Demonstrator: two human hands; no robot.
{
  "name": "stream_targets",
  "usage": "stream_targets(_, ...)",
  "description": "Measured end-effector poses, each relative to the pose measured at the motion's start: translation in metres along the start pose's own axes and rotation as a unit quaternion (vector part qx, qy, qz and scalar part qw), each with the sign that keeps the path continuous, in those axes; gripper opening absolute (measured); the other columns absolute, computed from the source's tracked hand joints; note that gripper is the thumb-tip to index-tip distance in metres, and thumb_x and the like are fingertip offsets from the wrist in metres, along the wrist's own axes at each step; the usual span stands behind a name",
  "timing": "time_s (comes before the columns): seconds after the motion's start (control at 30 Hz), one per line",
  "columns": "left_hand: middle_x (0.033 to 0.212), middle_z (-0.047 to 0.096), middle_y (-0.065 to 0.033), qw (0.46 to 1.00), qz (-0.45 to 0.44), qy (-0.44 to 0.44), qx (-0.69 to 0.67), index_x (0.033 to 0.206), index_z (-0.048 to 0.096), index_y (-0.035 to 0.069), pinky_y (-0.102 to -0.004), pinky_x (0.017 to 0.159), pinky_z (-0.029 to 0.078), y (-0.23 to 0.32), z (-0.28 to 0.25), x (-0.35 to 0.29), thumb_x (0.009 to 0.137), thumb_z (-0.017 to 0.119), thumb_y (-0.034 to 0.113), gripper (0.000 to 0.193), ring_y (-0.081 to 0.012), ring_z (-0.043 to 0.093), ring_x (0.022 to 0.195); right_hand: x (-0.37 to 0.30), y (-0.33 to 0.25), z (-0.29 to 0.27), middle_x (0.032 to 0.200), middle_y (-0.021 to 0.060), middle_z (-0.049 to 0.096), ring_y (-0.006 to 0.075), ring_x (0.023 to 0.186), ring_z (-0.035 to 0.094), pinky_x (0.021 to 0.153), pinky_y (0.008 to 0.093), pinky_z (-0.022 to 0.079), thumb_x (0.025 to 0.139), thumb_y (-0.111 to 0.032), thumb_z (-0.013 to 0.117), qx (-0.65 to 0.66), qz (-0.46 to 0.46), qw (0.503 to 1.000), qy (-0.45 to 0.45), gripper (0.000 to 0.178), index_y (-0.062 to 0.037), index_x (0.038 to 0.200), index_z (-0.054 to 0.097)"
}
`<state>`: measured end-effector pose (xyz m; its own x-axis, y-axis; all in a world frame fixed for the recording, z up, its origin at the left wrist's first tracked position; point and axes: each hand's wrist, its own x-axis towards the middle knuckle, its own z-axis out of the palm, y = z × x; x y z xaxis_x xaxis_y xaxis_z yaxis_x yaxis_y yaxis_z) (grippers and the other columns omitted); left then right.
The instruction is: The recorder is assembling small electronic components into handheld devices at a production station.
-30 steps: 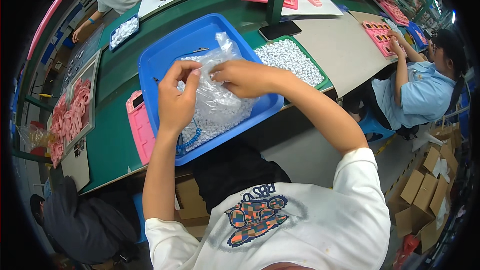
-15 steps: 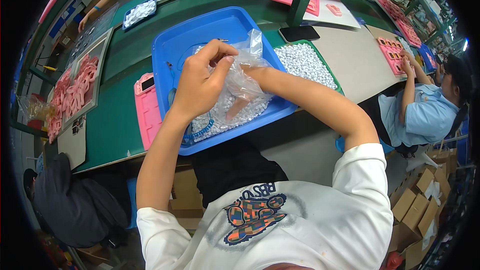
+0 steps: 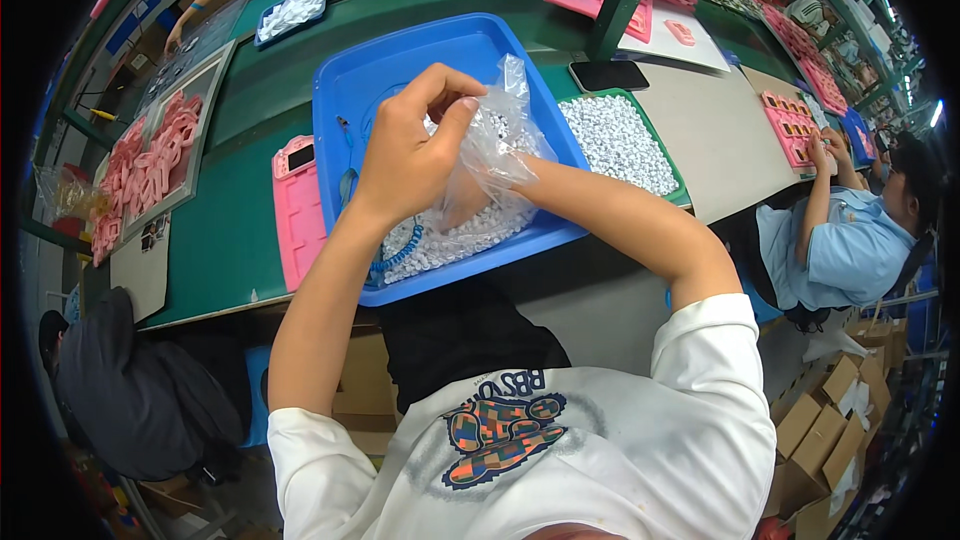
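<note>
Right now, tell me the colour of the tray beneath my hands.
The tray is blue; the head view, the only one, shows it best.

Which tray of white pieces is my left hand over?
The large blue tray, beneath your left hand and the clear bag. The green tray sits to its right; the small blue tray stands farther back.

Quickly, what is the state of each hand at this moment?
Left hand: closed, holding the bag by its edge.
Right hand: inside the bag; open or closed cannot be told.
</note>
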<state>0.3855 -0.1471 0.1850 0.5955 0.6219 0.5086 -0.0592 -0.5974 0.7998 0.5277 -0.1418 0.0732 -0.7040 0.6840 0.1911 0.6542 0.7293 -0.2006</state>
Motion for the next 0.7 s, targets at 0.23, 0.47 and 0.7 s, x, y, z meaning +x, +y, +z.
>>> stream_targets(0.23, 0.085, 0.068, -0.0074, 1.0, -0.009, 0.004, 0.005, 0.1, 0.069, -0.001, -0.0271, 0.071, 0.047, -0.001, -0.006, -0.007, 0.094, 0.059, 0.002, 0.011, -0.0146, 0.057, 0.075, -0.021, -0.022, -0.043, 0.136, 0.0115, 0.067, 0.0354, 0.113, 0.066, 0.104, 0.0468, 0.049, 0.089, -0.034, 0.073, 0.274, 0.183, 0.944, 0.025, 0.055, -0.012, 0.139, 0.063)
stream_targets(0.47, 0.091, 0.07, -0.0072, 0.999, -0.005, 0.045, 0.0, 0.101, 0.069, 0.0, -0.027, 0.078, 0.048, -0.009, -0.006, -0.012, 0.095, 0.059, 0.002, 0.012, -0.0142, 0.058, 0.081, -0.028, -0.025, -0.051, 0.133, 0.0132, 0.068, 0.0354, 0.111, 0.067, 0.099, 0.0461, 0.052, 0.093, -0.038, 0.066, 0.51, 0.289, 0.809, 0.033, 0.051, -0.0099, 0.134, 0.064)
stream_targets(0.7, 0.093, 0.07, -0.0067, 0.997, -0.011, 0.074, -0.003, 0.104, 0.069, 0.001, -0.0265, 0.082, 0.048, -0.018, -0.003, -0.011, 0.095, 0.06, 0.003, 0.012, -0.0138, 0.06, 0.085, -0.025, -0.011, -0.056, 0.119, 0.0164, 0.073, 0.0375, 0.102, 0.07, 0.09, 0.0455, 0.055, 0.089, -0.039, 0.068, 0.261, 0.275, 0.924, -0.045, 0.045, -0.005, 0.119, 0.07)
